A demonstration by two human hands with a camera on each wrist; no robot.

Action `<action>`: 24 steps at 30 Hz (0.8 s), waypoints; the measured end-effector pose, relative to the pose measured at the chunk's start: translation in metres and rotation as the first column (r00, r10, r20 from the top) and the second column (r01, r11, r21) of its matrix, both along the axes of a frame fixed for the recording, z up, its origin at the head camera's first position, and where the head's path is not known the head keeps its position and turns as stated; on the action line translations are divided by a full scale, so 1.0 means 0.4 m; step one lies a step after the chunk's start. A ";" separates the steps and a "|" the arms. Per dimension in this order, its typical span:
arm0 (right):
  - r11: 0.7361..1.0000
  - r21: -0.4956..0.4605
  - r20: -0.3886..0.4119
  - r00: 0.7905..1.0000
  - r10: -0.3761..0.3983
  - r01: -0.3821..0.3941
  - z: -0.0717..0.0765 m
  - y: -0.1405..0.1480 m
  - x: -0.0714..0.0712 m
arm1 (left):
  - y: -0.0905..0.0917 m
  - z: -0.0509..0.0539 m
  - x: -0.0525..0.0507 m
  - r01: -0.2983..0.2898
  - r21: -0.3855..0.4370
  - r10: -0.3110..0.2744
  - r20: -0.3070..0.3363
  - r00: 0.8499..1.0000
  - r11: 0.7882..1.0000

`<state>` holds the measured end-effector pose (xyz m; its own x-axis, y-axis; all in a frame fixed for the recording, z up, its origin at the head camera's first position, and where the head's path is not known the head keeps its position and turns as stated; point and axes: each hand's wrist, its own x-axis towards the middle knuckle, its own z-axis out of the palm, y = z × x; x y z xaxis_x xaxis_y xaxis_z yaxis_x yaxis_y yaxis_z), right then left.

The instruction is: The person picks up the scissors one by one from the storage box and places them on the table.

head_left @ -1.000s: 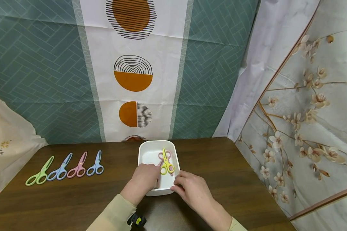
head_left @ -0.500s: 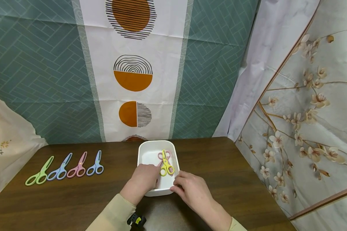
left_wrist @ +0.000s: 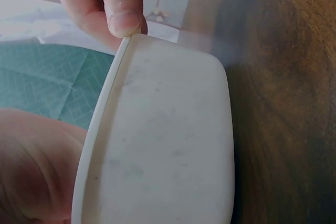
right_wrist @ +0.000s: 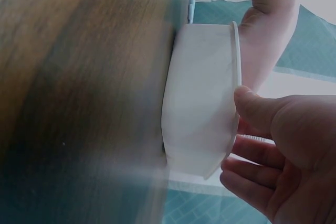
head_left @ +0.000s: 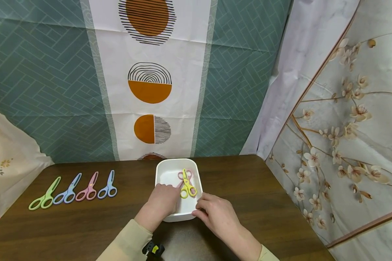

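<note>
A white plastic bin (head_left: 179,218) stands near the middle of the table's far side. Inside it yellow scissors (head_left: 186,185) lie over pink scissors (head_left: 189,174), which are partly covered. My left hand (head_left: 162,198) reaches over the near left wall into the bin, close to a pink blade beside the yellow scissors. Its fingertips are hidden, so what they hold does not show. On the right, my right hand (head_left: 217,213) grips the bin's near right rim. The right wrist view shows its thumb (right_wrist: 251,103) on the outer side and the other fingers reaching round the rim.
To the left lie green scissors (head_left: 45,195), blue scissors (head_left: 69,190), pink scissors (head_left: 89,187) and smaller blue scissors (head_left: 108,186) in a row. Behind the dark wooden table (head_left: 248,181) hangs a patterned curtain (head_left: 235,90).
Inside the bin the yellow scissors have shifted slightly to the left. My left hand has moved a little leftward too, while the right hand keeps its hold on the rim.
</note>
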<state>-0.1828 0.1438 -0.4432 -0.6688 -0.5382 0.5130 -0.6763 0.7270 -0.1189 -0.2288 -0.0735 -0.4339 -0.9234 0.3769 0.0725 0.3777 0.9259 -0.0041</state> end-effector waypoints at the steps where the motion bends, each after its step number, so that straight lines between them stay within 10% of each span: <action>1: 1.000 0.001 0.001 1.000 0.000 0.000 0.001 0.000 0.000 | 0.000 0.002 0.000 -0.002 0.000 0.002 0.001 1.000 1.000; 24: 1.000 0.016 0.038 0.999 -0.019 0.019 0.003 0.000 -0.001 | -0.009 0.027 0.016 0.026 0.079 -0.023 -0.039 0.999 0.997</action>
